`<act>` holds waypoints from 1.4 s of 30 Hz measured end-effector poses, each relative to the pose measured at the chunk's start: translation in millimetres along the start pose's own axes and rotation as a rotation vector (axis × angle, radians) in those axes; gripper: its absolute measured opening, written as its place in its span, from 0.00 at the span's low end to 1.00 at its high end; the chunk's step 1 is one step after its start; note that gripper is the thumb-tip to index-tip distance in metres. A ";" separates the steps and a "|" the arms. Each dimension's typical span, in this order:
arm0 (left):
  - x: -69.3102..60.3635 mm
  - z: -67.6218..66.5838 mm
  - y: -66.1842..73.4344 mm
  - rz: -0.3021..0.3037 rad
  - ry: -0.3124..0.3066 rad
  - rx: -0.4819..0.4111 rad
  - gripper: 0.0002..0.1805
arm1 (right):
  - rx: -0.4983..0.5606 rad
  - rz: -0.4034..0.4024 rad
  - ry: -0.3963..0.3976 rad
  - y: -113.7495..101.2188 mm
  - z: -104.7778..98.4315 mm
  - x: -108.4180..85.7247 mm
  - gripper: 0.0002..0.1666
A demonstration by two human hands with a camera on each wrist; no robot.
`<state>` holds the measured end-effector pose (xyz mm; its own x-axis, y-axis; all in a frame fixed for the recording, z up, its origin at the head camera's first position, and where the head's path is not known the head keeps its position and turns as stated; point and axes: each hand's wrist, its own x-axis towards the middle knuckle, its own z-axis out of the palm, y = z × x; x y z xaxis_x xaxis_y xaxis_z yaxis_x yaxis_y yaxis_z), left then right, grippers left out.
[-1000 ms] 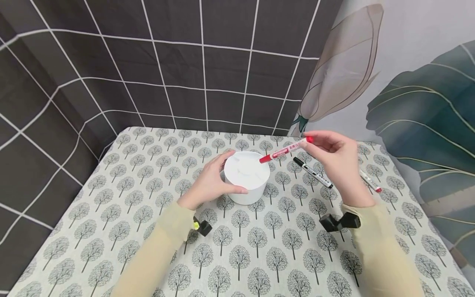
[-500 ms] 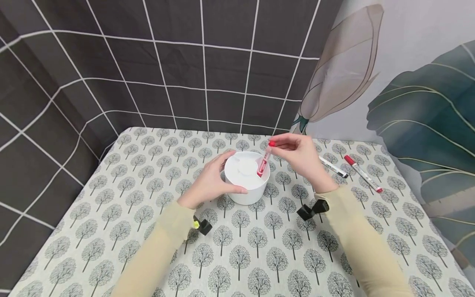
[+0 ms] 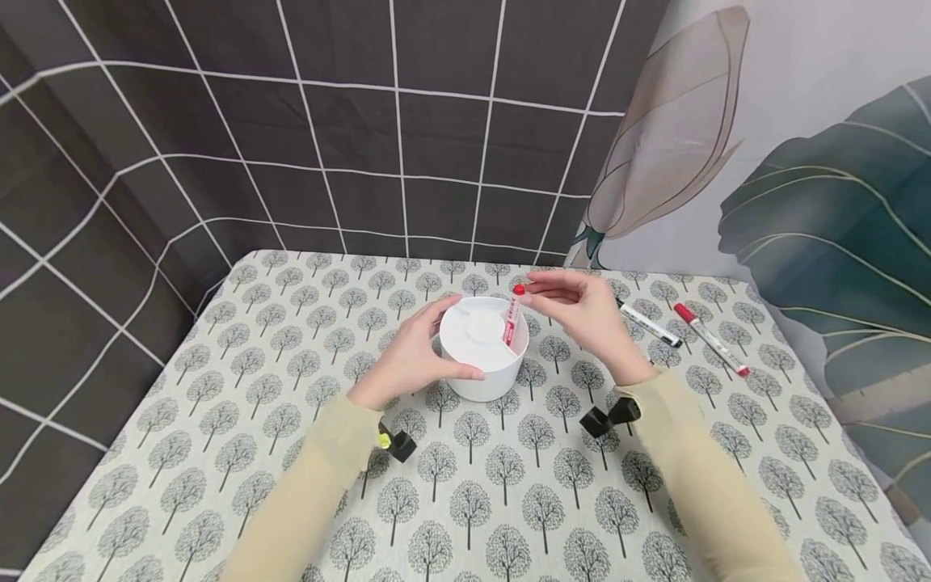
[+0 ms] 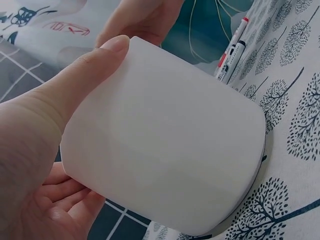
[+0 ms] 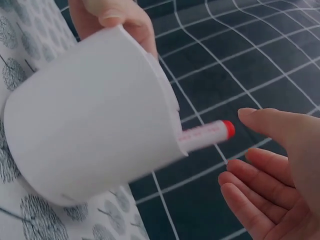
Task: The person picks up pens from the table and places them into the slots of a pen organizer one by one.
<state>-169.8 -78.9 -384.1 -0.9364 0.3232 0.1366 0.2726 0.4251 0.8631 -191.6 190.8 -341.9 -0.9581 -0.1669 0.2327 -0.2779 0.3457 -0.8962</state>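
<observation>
one red marker (image 3: 512, 322) is stood, slightly tilted, in the right-hand compartment of a round white container (image 3: 483, 386), with its red end raised above the rim. the container is held upright by the left hand (image 3: 414, 356): its wall is gripped between the thumb, laid along the near side, and the fingers, which are wrapped round the far left side. just beside the raised end, the right hand (image 3: 582, 311) is held with thumb and fingers spread apart; in the right wrist view a gap is seen between them and the marker. farther right, a black-ended marker (image 3: 650, 323) and a red-capped marker (image 3: 711, 339) are laid near each other, apart from the container. the worktop (image 3: 240, 380) is covered with a tree-printed fabric. behind it, a dark grid-patterned curtain (image 3: 349, 162) is hung, with a leaf-printed curtain (image 3: 836, 202) to the right.
</observation>
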 end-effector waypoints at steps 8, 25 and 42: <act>-0.7 0.0 0.4 -0.016 -0.004 -0.021 0.65 | -0.044 0.073 0.097 11.6 -38.8 -18.4 0.25; 0.6 -1.3 0.3 0.015 -0.017 -0.020 0.64 | -0.228 0.321 0.252 57.8 -125.8 -77.7 0.35; 2.8 -2.7 0.1 -0.004 -0.030 -0.014 0.64 | -0.305 0.447 0.358 106.8 -192.4 -119.6 0.31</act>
<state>-172.9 -80.2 -382.3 -0.9304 0.3466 0.1190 0.2659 0.4149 0.8701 -119.9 425.3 -392.8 -0.9349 0.3544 0.0207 0.1969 0.5663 -0.8004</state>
